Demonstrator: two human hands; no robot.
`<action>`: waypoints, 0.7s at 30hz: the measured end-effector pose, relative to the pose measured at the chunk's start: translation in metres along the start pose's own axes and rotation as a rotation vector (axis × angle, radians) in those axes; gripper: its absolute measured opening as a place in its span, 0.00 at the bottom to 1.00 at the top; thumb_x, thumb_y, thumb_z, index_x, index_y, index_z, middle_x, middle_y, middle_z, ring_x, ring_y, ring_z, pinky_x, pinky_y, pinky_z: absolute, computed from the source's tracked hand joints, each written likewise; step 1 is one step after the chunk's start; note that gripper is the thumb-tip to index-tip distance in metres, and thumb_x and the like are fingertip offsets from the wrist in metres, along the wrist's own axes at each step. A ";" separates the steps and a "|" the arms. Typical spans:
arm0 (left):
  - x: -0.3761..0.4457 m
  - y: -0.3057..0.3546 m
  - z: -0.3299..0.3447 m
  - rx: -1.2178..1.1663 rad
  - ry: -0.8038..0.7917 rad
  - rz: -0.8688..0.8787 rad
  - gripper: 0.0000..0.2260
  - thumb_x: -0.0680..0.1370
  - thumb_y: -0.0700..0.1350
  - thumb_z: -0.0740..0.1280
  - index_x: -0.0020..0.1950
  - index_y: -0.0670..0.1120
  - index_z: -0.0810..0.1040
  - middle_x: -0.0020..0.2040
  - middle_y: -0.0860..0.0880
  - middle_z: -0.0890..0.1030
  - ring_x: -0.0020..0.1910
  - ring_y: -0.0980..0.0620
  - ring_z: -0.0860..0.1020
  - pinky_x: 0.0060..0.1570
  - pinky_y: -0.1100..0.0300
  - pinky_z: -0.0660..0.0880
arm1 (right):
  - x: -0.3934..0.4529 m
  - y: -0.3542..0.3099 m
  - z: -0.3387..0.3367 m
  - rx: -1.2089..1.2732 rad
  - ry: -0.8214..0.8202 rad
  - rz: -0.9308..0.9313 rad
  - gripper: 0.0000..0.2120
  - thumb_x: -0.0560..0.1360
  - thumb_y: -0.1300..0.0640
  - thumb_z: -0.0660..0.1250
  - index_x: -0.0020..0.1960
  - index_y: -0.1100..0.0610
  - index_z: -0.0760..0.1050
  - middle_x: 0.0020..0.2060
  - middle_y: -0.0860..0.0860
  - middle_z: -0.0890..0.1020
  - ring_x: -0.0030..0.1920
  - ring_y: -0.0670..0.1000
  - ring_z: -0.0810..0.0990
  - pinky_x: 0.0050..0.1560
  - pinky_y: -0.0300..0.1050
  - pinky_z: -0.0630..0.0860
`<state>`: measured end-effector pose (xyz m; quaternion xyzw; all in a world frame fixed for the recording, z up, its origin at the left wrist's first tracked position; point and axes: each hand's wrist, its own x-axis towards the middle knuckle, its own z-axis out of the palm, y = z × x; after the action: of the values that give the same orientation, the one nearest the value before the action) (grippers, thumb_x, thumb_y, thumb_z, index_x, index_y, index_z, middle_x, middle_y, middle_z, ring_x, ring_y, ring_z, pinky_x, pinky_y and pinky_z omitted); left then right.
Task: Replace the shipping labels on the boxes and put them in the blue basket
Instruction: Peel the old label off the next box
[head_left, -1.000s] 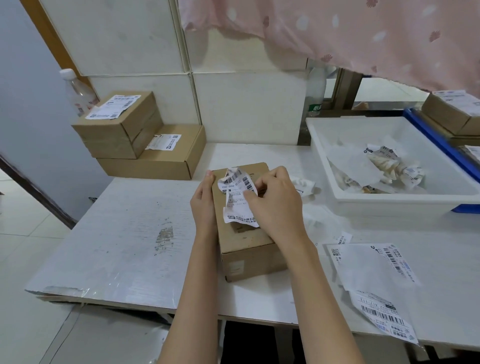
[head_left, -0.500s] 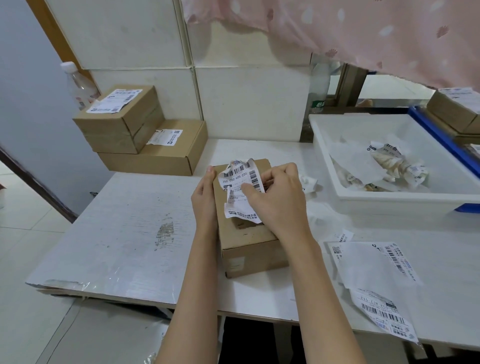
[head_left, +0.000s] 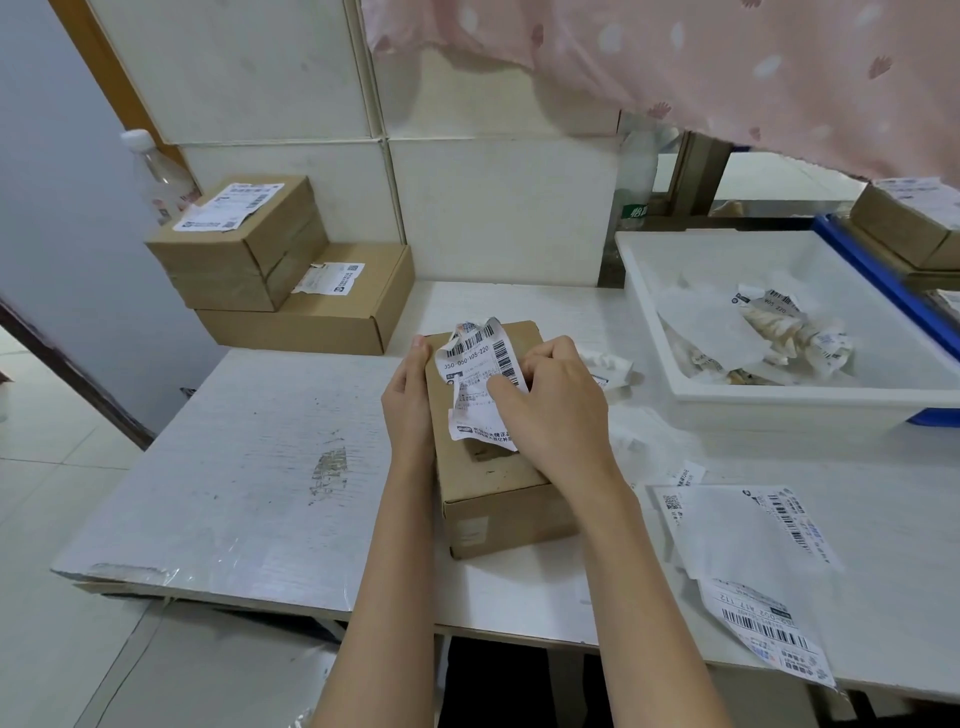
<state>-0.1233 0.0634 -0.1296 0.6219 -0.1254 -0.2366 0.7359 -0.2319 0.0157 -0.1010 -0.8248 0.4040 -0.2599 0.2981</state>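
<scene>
White tiles back the table I work at. Since a second ago the old label has come further off the box: more of it now stands curled up off the lid, with only its lower edge seemingly stuck. My right hand pinches the label, fingers curled round it; my left hand lies flat against the box's left side, fingers straight, steadying it. So the peeling is nearly done, I judge, and a fresh label waits on the table to my right. The blue basket is mostly cut off at the right edge behind the white tray. My right fingertips are hidden behind the label.
</scene>
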 end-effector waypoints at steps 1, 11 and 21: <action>0.000 0.000 0.000 0.006 0.001 -0.004 0.08 0.84 0.46 0.60 0.48 0.50 0.76 0.30 0.68 0.77 0.30 0.76 0.74 0.30 0.79 0.67 | 0.000 -0.001 0.000 -0.019 0.001 -0.003 0.13 0.76 0.52 0.62 0.48 0.61 0.78 0.51 0.49 0.71 0.50 0.51 0.74 0.47 0.45 0.68; 0.002 -0.004 -0.001 0.026 0.032 -0.017 0.10 0.83 0.49 0.60 0.46 0.55 0.79 0.38 0.53 0.82 0.33 0.65 0.79 0.30 0.73 0.71 | -0.003 -0.002 -0.006 0.077 0.033 0.011 0.06 0.75 0.55 0.64 0.42 0.56 0.70 0.50 0.48 0.70 0.45 0.51 0.74 0.44 0.44 0.69; 0.010 0.001 -0.012 0.071 0.006 -0.094 0.17 0.78 0.52 0.69 0.64 0.45 0.79 0.58 0.47 0.83 0.57 0.50 0.81 0.53 0.59 0.78 | 0.001 -0.002 -0.006 0.165 0.078 0.078 0.05 0.76 0.57 0.63 0.49 0.57 0.76 0.51 0.48 0.72 0.47 0.50 0.76 0.49 0.46 0.71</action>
<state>-0.1089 0.0688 -0.1317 0.6536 -0.1024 -0.2643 0.7018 -0.2343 0.0139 -0.0951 -0.7704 0.4242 -0.3126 0.3590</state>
